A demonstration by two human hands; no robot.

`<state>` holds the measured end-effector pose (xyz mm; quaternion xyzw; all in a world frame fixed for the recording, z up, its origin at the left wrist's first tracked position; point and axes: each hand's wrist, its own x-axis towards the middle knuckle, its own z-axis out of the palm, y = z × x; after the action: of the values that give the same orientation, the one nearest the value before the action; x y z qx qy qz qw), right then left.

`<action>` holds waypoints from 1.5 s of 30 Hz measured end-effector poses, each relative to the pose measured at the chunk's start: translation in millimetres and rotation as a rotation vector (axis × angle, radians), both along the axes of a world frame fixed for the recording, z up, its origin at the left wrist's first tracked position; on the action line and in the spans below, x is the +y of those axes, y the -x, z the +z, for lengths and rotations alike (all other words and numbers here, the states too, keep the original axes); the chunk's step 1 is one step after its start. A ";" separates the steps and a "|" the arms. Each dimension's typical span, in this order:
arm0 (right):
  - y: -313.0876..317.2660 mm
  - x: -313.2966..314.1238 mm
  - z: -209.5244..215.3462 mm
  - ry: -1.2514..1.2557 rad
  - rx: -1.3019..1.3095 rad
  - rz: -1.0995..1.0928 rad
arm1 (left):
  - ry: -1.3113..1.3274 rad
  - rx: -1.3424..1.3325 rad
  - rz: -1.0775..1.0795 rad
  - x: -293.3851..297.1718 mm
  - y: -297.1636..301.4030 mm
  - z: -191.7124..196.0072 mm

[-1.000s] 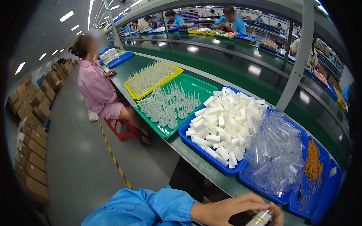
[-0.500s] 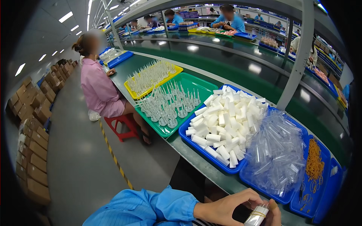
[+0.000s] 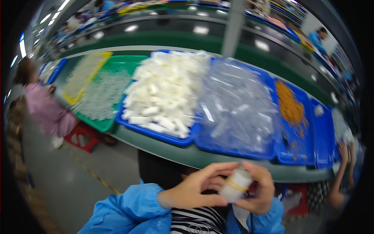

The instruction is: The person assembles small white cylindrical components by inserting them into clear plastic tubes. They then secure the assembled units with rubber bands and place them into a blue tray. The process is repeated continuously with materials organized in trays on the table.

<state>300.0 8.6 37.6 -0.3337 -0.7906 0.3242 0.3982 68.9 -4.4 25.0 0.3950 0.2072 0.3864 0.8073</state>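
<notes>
Between both hands, in front of my body, is a small white block with a clear-looking top [image 3: 235, 185], a yellow rubber band wrapped round its middle. It stands tilted and is blurred by motion. My left hand [image 3: 194, 189] curls round its left side, the thumb low and the fingers above. From the right, my right hand [image 3: 261, 189] grips it with fingers at the top and thumb near the bottom. Beyond them lie a blue tray of white blocks [image 3: 163, 89], a heap of clear plastic sleeves [image 3: 237, 105] and orange rubber bands [image 3: 290, 105].
Farther left, a green tray [image 3: 102, 124] and a yellow tray [image 3: 73, 100] hold clear, pointed parts. A person in pink [image 3: 48, 107] sits by the bench there. At far right, another person's hands [image 3: 346, 154] reach over the bench [image 3: 175, 154]. A post [image 3: 233, 31] rises behind the trays.
The view has swung right, so the trays and the person in pink sit farther left. Both hands are more fully in view with the banded block, and another person's arms show at right.
</notes>
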 end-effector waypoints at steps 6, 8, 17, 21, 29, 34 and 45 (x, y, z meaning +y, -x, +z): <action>-8.4 -4.0 22.5 0.173 0.000 -0.027 | -0.422 0.410 0.233 -0.5 -10.4 -1.6; -10.4 -0.9 23.9 0.268 0.000 -0.003 | -0.552 0.504 0.255 -1.2 -10.2 3.0; -8.8 -4.1 11.5 0.613 0.247 0.034 | -0.864 0.710 0.494 -5.7 1.6 -0.6; -10.9 -2.5 10.4 0.646 0.193 0.071 | -0.834 0.729 0.494 -5.9 1.1 -5.0; -10.2 -0.9 21.3 0.595 0.189 0.034 | 0.137 0.118 0.052 -4.2 2.9 -7.8; -7.0 0.0 13.4 0.466 0.206 -0.024 | 0.284 0.074 -0.020 -9.0 -0.6 -15.5; -4.4 -1.8 10.3 0.681 0.173 -0.096 | 0.200 0.260 0.040 -7.1 -12.2 -3.6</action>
<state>304.3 6.7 47.9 -0.4555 -0.5838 0.5771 0.3444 81.1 -11.4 21.4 0.3550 0.3551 0.3254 0.8012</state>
